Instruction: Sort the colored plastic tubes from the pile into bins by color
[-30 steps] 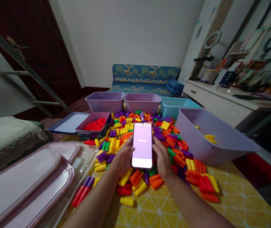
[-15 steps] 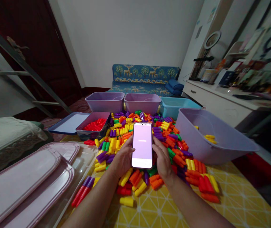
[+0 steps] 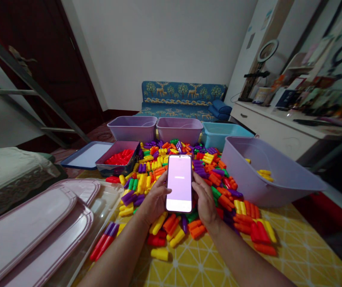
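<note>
A smartphone (image 3: 179, 181) with a pale pink lit screen is held upright between both hands, over a heap of colourful plastic pieces (image 3: 142, 183). My left hand (image 3: 155, 199) grips its left edge, the thumb reaching onto the screen's side. My right hand (image 3: 204, 197) closes on the right edge, thumb along the side; the other fingers are partly hidden behind the phone. Yellow, orange, red, green and purple pieces lie below and around both hands. The small text on the screen is too blurred to read.
Two purple tubs (image 3: 132, 128) and a blue tub (image 3: 226, 135) line the far side. A larger purple tub (image 3: 266, 175) at right holds a few yellow pieces. A box (image 3: 115, 171) of red pieces stands at left, near pale pink lids (image 3: 33, 215). A yellow patterned cloth (image 3: 188, 263) covers the table.
My left thumb has shifted very slightly further over the screen's edge. The phone, the right hand and the pieces stay where they were.
</note>
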A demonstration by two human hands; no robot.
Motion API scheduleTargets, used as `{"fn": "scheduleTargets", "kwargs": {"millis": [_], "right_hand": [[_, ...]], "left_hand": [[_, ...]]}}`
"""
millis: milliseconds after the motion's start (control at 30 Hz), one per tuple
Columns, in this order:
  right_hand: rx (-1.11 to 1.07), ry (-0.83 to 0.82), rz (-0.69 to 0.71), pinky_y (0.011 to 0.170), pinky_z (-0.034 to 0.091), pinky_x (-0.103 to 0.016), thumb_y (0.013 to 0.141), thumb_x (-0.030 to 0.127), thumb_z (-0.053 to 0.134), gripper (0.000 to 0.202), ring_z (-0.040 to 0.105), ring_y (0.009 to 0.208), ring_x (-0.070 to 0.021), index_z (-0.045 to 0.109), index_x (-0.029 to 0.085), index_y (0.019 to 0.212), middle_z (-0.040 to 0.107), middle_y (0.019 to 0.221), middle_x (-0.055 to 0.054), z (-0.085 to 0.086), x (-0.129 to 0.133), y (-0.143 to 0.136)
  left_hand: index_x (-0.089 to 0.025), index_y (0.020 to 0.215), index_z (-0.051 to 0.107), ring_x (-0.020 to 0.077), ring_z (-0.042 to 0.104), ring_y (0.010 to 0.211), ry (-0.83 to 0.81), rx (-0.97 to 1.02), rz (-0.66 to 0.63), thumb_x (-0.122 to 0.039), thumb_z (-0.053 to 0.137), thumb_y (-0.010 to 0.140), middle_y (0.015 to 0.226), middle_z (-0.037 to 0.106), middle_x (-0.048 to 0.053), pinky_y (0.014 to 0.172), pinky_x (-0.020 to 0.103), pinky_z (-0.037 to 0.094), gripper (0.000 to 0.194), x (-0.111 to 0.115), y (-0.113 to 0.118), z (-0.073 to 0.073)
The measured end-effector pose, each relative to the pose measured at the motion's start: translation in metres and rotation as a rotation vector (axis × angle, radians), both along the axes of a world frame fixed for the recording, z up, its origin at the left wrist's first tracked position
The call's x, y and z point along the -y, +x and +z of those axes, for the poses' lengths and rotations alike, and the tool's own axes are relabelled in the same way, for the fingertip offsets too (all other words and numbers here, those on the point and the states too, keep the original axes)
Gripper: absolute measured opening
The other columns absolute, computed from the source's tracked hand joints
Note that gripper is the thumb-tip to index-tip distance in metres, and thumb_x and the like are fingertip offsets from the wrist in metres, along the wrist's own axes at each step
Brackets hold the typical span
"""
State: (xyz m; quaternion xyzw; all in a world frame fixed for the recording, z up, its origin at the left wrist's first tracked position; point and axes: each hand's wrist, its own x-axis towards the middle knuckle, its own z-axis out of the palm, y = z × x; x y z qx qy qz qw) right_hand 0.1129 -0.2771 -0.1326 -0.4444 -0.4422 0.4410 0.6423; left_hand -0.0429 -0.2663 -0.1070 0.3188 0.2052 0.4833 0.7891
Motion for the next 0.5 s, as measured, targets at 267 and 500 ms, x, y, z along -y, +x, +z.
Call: {"fn": "scheduleTargets", "kwargs": {"millis": [267,500], "right_hand": [[-0.004,-0.012,-0.004,0.116,0.03,-0.045,0.081,0.041,0.06,0.055,0.044,0.134,-0.0281,0.06,0.018,0.131,0.053,0.14,-0.006,-0.0011,0.0002,-0.0004],[-0.003,0.004,0.019,0.116,0.03,-0.045,0.082,0.041,0.059,0.054,0.043,0.135,-0.0282,0.06,0.021,0.132,0.052,0.141,-0.004,-0.0017,0.0,0.0004]], "left_hand": [[-0.017,0.146,0.04,0.0321,0.061,0.109,-0.005,-0.013,0.014,-0.005,0.062,0.058,0.13,0.056,0.012,0.09,0.038,0.053,0.091,0.0012,0.001,0.0025],[-0.018,0.144,0.044,0.0318,0.062,0.106,0.01,-0.039,0.008,-0.006,0.061,0.058,0.128,0.057,0.012,0.086,0.036,0.054,0.089,0.0004,0.0,0.0007]]}}
